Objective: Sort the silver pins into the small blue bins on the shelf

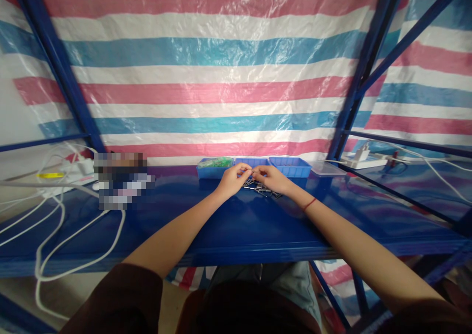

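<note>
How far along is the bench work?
Done: can't confirm; right bin holds a few small items, possibly finished.
In hand: left hand and right hand meet at something too small to identify.
Left: probably the loose metal pieces beneath.

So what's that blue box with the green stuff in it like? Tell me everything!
The blue plastic-looking box is open-topped and low-walled. It sits upright at the back of the shiny blue table, leftmost of three, beside the middle blue box. Green, crinkly-looking stuff pokes above its rim. The left hand hides its front right corner.
</note>
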Available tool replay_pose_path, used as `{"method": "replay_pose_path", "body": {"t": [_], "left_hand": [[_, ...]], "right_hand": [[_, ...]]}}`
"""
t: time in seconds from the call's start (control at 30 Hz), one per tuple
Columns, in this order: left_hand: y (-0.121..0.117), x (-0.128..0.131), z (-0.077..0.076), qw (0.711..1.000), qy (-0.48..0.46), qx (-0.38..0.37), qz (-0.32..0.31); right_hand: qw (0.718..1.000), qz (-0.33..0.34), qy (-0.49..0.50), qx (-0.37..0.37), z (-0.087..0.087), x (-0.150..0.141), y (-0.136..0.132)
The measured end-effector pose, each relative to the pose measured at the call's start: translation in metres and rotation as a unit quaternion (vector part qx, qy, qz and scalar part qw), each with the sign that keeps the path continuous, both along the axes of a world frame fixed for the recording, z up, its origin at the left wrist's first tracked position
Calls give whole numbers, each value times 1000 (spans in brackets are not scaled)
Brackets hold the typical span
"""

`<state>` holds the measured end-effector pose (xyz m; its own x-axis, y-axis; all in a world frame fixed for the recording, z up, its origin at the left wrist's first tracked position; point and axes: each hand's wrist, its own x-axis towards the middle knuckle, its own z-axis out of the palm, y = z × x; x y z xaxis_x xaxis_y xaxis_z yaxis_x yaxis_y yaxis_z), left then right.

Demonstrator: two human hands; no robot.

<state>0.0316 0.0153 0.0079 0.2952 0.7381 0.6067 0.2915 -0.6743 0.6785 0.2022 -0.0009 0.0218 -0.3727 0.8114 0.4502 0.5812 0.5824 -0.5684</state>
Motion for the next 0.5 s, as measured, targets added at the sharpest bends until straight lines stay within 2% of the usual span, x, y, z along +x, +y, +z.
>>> {"method": "replay_pose_path", "body": {"t": [0.1,0.27,0.37,0.43,0.5], "left_hand": [[2,-2,0,1000,18,0,14],[4,-4,-2,997,76,-16,21],[3,-5,-3,991,133,9,23],[2,-6,-2,982,177,45,39],[0,-9,-1,968,229,84,61]], "right_hand": [[999,-24,0,36,4,1,-3],[996,-27,-14,85,7,-3,-11],[994,-37,-8,103,9,-3,-11],[989,-84,12,125,12,4,-7],[972,-168,38,158,13,18,0]]}}
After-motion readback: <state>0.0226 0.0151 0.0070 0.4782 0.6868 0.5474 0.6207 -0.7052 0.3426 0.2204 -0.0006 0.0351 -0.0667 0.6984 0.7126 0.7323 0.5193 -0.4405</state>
